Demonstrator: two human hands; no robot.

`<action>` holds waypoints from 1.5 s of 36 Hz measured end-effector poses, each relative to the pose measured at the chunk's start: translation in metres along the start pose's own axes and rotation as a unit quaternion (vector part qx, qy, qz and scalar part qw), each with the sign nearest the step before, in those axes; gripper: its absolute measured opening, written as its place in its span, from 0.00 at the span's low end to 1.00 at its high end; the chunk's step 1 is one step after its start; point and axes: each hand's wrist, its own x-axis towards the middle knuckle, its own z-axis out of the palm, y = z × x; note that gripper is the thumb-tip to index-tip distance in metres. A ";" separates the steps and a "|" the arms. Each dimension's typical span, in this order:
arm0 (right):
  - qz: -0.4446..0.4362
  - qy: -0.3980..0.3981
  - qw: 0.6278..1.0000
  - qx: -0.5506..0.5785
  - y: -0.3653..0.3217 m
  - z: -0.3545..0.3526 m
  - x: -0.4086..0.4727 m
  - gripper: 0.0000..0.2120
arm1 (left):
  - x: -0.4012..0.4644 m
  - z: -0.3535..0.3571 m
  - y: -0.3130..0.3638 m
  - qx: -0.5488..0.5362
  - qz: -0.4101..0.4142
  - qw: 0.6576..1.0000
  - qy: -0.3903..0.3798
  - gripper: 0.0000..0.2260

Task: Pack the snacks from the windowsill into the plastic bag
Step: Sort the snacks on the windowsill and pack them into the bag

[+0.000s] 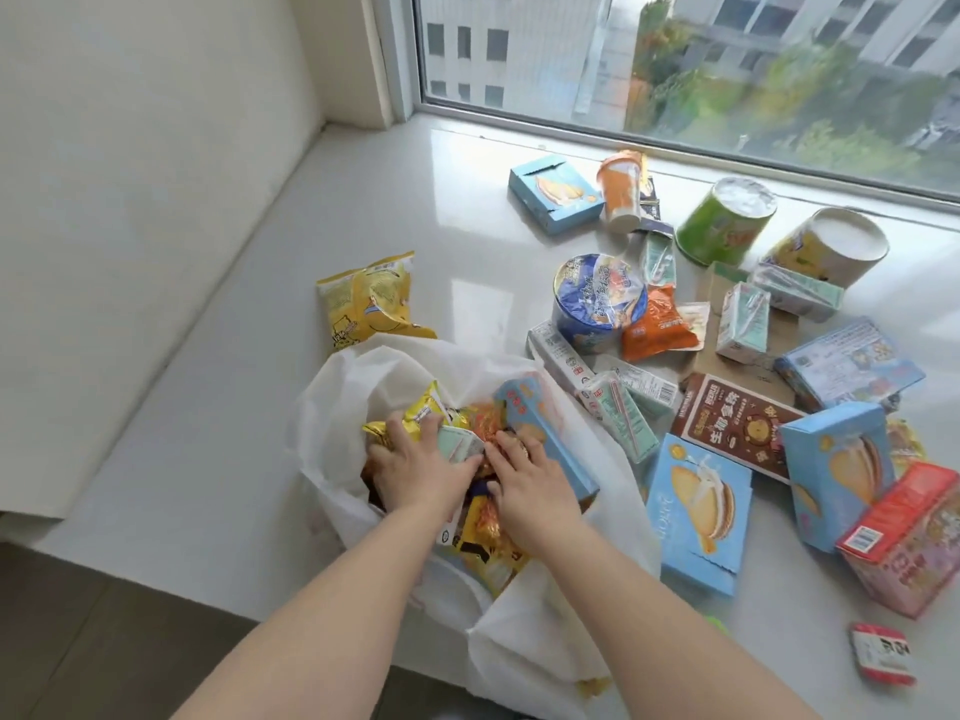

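A white plastic bag (340, 392) lies open at the near edge of the windowsill (415, 210), with several snacks inside. Both my hands are in its mouth. My left hand (421, 467) lies over a yellow packet (423, 407) and grips a mint-green drink carton (460, 444). My right hand (530, 483) rests flat on orange and gold wrappers (483, 426), fingers apart, touching a light-blue biscuit box (550, 433) that stands in the bag.
A yellow chip bag (363, 298) lies just behind the plastic bag. Spread to the right are a blue noodle bowl (597, 298), a green tub (722, 220), more blue boxes (698, 511), a brown box (732, 423) and a red box (904, 537). The floor drops off at the lower left.
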 end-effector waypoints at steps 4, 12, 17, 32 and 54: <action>-0.004 0.025 0.999 0.037 0.000 -0.009 0.004 0.22 | 0.007 -0.006 0.000 0.022 0.007 1.000 -0.021 0.33; 0.043 0.328 0.938 0.108 0.029 -0.015 -0.041 0.15 | -0.032 -0.005 0.021 0.015 0.070 0.995 0.071 0.28; 0.088 0.344 0.920 0.167 0.067 -0.010 -0.069 0.13 | -0.051 -0.002 0.058 -0.016 0.090 0.992 0.089 0.26; 0.219 0.313 0.886 0.263 0.237 -0.026 -0.136 0.11 | -0.115 0.044 0.252 0.020 0.253 0.967 -0.026 0.22; 0.271 0.106 0.941 0.170 0.509 -0.039 -0.107 0.17 | -0.100 0.132 0.442 0.046 0.278 0.953 -0.108 0.20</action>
